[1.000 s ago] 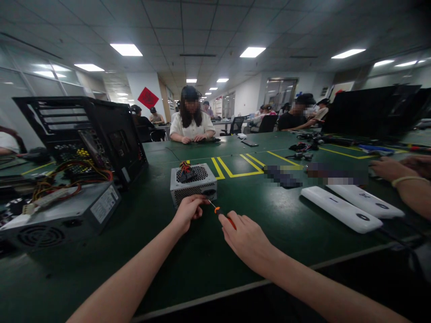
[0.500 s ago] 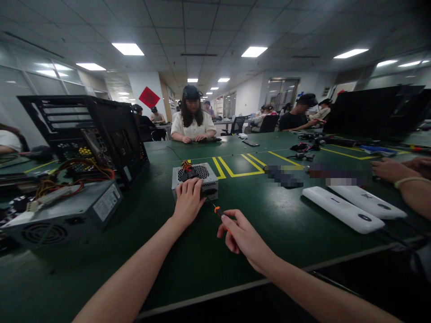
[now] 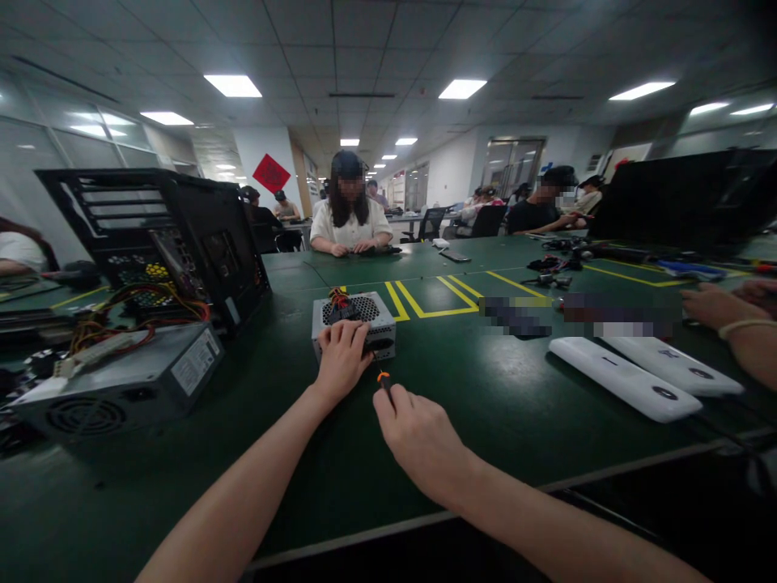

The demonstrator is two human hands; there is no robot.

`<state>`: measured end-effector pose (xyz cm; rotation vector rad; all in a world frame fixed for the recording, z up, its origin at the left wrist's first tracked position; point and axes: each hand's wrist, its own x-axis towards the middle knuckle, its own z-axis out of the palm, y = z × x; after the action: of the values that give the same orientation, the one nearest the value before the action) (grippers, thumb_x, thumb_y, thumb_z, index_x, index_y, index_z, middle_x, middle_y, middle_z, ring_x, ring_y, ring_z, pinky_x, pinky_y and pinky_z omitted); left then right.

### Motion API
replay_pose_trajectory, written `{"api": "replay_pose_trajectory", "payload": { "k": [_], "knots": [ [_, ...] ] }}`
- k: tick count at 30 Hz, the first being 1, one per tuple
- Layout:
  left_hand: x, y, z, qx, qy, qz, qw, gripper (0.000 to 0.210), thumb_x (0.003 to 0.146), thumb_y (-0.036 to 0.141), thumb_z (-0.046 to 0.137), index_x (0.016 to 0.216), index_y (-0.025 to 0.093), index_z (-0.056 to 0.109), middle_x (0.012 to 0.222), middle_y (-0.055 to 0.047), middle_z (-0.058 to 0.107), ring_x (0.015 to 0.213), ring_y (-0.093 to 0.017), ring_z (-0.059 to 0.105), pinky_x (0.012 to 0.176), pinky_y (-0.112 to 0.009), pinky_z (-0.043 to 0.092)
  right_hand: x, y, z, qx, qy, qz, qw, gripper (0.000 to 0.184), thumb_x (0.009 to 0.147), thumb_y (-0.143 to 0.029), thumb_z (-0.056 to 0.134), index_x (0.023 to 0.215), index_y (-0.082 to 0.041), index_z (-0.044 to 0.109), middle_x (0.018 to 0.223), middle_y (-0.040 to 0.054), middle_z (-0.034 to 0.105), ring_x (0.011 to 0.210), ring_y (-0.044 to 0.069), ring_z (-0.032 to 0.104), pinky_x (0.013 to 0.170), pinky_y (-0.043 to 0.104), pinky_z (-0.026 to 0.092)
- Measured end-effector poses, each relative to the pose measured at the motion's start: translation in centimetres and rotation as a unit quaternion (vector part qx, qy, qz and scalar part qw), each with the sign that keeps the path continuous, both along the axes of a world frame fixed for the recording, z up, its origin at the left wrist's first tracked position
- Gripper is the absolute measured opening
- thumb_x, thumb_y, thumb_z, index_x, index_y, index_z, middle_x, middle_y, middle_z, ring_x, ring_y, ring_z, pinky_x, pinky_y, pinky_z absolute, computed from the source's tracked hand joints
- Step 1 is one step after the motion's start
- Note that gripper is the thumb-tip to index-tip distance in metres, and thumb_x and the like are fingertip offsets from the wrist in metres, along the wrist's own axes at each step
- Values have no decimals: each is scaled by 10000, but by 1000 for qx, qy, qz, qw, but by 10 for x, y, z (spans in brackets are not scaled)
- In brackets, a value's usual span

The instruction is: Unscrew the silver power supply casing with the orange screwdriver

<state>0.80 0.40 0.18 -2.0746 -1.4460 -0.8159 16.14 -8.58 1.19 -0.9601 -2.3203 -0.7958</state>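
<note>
Head view. A small, silver, box-shaped metal power supply point(image 3: 372, 309) with perforated faces stands on the green tabletop point(image 3: 510, 429), right of a black computer case point(image 3: 212, 219). The left hand point(image 3: 343, 354) lies over its near top edge; whether it grips or merely rests cannot be told. The right hand point(image 3: 422, 437) is clamped around a black-and-orange screwdriver point(image 3: 384, 378), shaft directed towards the near face; tip contact is unclear.

Green table point(image 3: 486, 380); on it, small power supply point(image 3: 380, 317), larger power supply point(image 3: 146, 371), black computer case point(image 3: 212, 235)
</note>
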Motion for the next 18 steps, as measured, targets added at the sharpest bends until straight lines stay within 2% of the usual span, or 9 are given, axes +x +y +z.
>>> {"api": "replay_pose_trajectory", "payload": {
  "k": [3,5,7,10,15,18],
  "knots": [
    [-1,1,0,2,7,-1,1000,430,761,286,560,1169,176,480,1140,-134,521,1074,-279,393,869,-440,267,-3,5,3,51,-64,52,995,191,778,-8,378,807,-114,534,676,91,579,589,182,577,486,262,429],
    [-1,1,0,3,11,-2,1000,433,761,284,559,1170,170,477,1142,-135,522,1069,-279,394,861,-439,268,3,13,4,47,-83,80,992,175,796,-36,385,814,-121,537,681,78,576,580,168,564,472,248,409],
    [-1,1,0,4,14,0,1000,429,761,279,558,1166,166,477,1140,-132,524,1063,-278,393,855,-438,269,15,23,5,22,-62,115,991,137,831,-106,408,776,-147,527,669,38,554,558,139,541,467,231,386],
    [-1,1,1,1,22,4,1000,419,765,272,549,1164,165,475,1140,-128,525,1057,-277,389,847,-436,266,31,34,3,18,-22,112,993,154,871,-222,412,798,-152,528,657,19,540,545,123,522,462,223,349],
    [-1,0,2,1,25,10,1000,421,764,300,554,1151,154,478,1128,-119,532,1022,-273,396,842,-430,266,34,33,-4,74,-109,147,980,160,850,-111,389,805,-170,530,628,1,526,538,115,498,494,235,327],
    [-1,0,2,-2,27,8,1000,421,768,300,548,1155,152,473,1131,-118,527,1020,-270,395,837,-425,269,32,28,-3,73,-126,143,979,170,846,-103,389,779,-182,524,668,10,531,588,122,511,526,244,337]
  ]
}}
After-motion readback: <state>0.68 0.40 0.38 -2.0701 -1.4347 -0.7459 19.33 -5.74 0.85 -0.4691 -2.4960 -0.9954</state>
